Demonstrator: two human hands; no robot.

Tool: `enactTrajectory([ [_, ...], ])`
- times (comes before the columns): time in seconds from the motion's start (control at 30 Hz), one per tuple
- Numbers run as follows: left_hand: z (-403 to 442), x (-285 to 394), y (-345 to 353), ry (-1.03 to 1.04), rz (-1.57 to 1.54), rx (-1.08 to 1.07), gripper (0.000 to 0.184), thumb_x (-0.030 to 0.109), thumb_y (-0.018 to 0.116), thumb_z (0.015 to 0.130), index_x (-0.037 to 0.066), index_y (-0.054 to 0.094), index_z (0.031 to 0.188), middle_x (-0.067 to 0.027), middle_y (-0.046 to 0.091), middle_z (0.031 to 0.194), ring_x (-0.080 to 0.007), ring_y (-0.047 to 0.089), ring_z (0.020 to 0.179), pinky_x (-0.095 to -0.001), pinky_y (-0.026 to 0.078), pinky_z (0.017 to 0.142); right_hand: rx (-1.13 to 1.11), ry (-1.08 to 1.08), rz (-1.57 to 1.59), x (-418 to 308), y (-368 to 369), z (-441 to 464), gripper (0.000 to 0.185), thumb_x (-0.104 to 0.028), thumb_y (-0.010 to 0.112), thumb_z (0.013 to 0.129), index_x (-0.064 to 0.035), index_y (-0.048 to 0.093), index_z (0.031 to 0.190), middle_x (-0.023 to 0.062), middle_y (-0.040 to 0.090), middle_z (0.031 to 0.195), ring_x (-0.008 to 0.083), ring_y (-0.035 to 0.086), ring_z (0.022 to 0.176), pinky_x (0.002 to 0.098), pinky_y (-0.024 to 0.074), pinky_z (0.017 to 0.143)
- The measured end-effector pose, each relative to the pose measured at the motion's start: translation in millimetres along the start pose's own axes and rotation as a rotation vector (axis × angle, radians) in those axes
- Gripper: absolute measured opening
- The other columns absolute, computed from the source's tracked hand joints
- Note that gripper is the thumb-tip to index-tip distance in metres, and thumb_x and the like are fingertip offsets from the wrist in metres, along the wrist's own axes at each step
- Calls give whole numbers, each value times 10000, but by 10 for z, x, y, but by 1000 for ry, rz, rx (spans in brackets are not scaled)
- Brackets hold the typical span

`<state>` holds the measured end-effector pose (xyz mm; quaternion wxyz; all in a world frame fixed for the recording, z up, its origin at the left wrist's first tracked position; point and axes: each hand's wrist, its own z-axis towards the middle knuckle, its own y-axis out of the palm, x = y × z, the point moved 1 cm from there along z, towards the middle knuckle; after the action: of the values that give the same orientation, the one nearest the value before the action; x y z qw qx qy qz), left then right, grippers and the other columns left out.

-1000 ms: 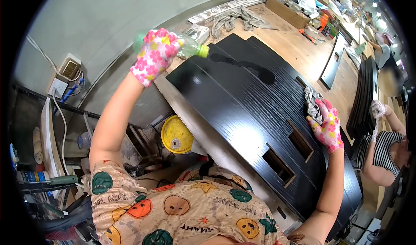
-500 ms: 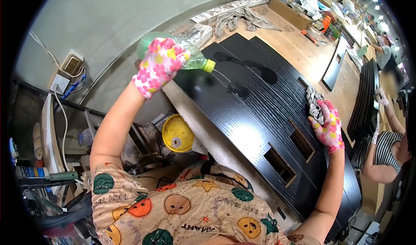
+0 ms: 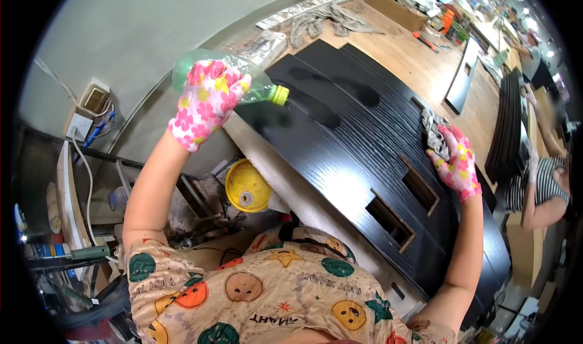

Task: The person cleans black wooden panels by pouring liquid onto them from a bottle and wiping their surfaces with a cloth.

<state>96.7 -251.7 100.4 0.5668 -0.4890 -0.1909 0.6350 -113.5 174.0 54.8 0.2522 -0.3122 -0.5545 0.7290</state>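
Observation:
My left hand (image 3: 207,101), in a pink-flowered glove, is closed around a clear green plastic bottle (image 3: 255,79). The bottle lies tilted on its side, its yellow-green cap (image 3: 280,95) pointing right over the black wood-grain panels (image 3: 340,143). Dark wet patches (image 3: 322,110) spread over the panels' far end. At their right side, my right hand (image 3: 456,165), gloved alike, is closed on a crumpled grey rag (image 3: 435,128) resting on the panel surface. Rectangular cutouts (image 3: 388,219) with brown edges open through the panels nearer my body.
A yellow bucket lid (image 3: 246,186) sits below the bench edge. Grey cloth (image 3: 331,22) and a cardboard box (image 3: 395,10) lie at the back of the wooden table. On the right, a person in a striped top (image 3: 551,183) stands by stacked black boards (image 3: 505,131).
My left hand and the bottle have moved left and slightly down in view. The thin liquid stream at the cap no longer shows. The rag stays under my right hand.

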Motion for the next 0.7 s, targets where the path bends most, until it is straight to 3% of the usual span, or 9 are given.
enactTrajectory([
  [0.3,271,479,-139,87,-88,32,522,52,674,587,139,638,1100,-31,602,960,-264,565,918,-420,429,793,-63,54,-10,38,14,2,569,-332,710,807,-157,519,1314,173,452,1385,369,434,1251,438,375,1039],
  [0.47,108,317,-137,-11,-97,121,523,12,677,571,122,637,1081,-39,615,935,-276,563,881,-424,418,768,-70,73,4,4,-8,2,569,-330,708,807,-143,521,1310,178,459,1375,371,437,1248,435,378,1036],
  [0.7,-340,252,-309,-61,-86,-23,535,29,714,528,132,653,1049,-23,618,930,-265,566,886,-417,415,786,-32,4,29,24,8,9,579,-283,735,778,-110,531,1292,199,485,1340,386,459,1229,433,381,1033],
])
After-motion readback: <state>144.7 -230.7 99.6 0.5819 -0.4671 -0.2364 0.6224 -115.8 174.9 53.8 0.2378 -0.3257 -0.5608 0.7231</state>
